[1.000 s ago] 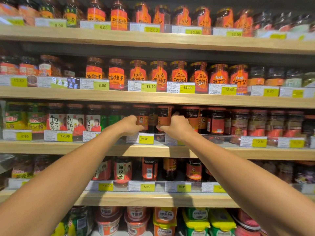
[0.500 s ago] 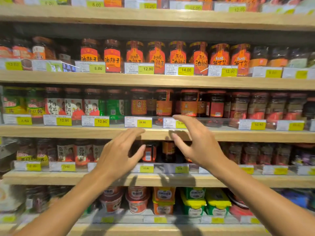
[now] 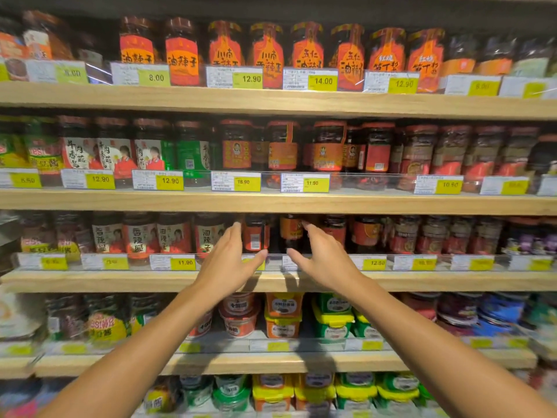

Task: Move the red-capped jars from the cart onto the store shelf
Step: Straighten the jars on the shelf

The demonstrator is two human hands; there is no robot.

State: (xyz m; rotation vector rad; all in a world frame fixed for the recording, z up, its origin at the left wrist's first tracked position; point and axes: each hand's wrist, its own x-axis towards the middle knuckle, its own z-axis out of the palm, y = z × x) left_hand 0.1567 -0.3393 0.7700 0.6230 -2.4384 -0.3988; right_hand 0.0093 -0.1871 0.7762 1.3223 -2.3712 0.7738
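Reaching: we hold both arms out toward the store shelf [image 3: 271, 203], hands in the middle of the frame.
Left hand: our left hand [image 3: 224, 263] is spread, fingers loose, gripping nothing.
Right hand: our right hand [image 3: 324, 257] is likewise spread and bare, thumb turned toward the left one, the two apart.
Task's things: the red-capped jars [image 3: 281, 146] we can see stand on the shelf board just above the hands, middle of the frame, behind the yellow price tags [image 3: 247, 181].
Behind the hands: another row of jars [image 3: 256, 233] sits on the lower board, beyond our fingertips; we cannot tell whether either hand touches them.
Cart: it is out of view, so we cannot say how many jars wait on it.
Step in hand: we judge this to be a gap between placements, with nothing carried.
Next move: we would likely need to turn to the cart, close each hand round a jar, and lift it over the clear front rail [image 3: 376, 176] into a free spot.
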